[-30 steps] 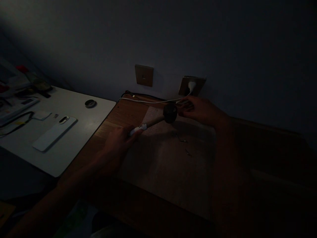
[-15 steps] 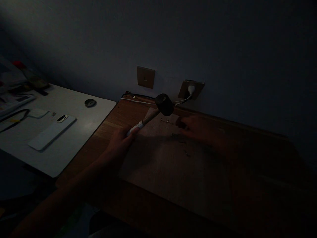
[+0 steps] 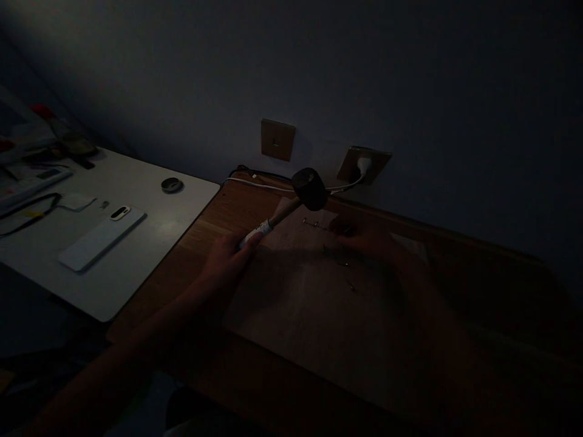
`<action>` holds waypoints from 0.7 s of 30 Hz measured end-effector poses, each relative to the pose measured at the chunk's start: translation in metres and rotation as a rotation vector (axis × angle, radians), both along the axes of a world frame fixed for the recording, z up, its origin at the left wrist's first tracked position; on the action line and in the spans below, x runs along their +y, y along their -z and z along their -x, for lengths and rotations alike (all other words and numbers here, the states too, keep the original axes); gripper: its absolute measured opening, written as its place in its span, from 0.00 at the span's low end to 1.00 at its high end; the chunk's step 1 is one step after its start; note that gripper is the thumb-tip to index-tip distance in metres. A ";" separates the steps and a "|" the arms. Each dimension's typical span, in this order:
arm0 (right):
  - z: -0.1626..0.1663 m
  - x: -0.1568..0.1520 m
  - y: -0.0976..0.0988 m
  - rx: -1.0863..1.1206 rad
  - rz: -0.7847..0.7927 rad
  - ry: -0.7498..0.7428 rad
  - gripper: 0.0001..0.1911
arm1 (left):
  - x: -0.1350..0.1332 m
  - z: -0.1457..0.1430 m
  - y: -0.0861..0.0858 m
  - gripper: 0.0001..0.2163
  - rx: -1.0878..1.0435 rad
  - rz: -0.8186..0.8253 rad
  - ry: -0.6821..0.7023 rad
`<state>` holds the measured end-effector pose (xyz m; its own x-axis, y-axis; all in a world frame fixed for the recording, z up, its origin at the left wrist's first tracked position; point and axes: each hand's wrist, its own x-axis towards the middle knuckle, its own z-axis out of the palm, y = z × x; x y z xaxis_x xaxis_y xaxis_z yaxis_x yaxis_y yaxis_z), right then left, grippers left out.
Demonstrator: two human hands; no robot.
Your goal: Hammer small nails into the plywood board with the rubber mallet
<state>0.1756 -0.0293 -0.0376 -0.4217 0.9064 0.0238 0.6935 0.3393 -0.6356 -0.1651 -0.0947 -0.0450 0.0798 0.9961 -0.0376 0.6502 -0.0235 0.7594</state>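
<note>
My left hand [image 3: 229,255] is wrapped round the white-covered grip of a rubber mallet [image 3: 310,188]. The mallet's black head points away from me, over the far edge of a pale wooden board [image 3: 291,309]. At the board's far side, my right hand [image 3: 364,238] has its fingers curled together. Shadow hides what they hold, if anything. Just left of those fingers lie thin nails [image 3: 316,224]. More nail-like metal pieces lie nearer me, one of them a small bright piece [image 3: 350,284].
The board lies on a brown wooden table [image 3: 200,237] against the wall. A plugged-in white cable runs from a wall socket [image 3: 363,165] along the back. On a white table [image 3: 150,243] at left are a phone [image 3: 101,241], a round dark lid [image 3: 172,185] and several other items.
My right hand has shifted slightly, its fingers still curled near the nails. The left hand keeps hold of the mallet. The whole view has moved a little.
</note>
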 end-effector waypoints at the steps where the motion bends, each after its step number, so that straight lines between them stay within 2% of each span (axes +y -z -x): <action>1: -0.001 0.002 0.005 0.072 -0.006 0.022 0.08 | 0.000 0.000 0.000 0.30 0.000 -0.004 -0.001; 4: 0.002 0.006 0.018 0.177 -0.062 0.120 0.08 | 0.000 0.000 0.001 0.29 0.012 0.005 -0.011; 8: 0.009 0.007 0.028 0.119 -0.119 0.192 0.05 | 0.000 -0.001 0.002 0.28 0.029 0.026 -0.020; 13: 0.009 0.008 0.023 -0.025 -0.200 0.132 0.05 | -0.002 -0.002 -0.002 0.29 0.041 0.030 -0.020; 21: 0.009 0.008 0.019 -0.048 -0.209 0.069 0.07 | -0.004 -0.002 -0.003 0.27 0.022 0.032 -0.008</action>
<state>0.1666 -0.0212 -0.0565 -0.3637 0.9107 0.1956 0.7478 0.4107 -0.5217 -0.1628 -0.0984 -0.0416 0.0704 0.9950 -0.0713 0.6670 0.0062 0.7451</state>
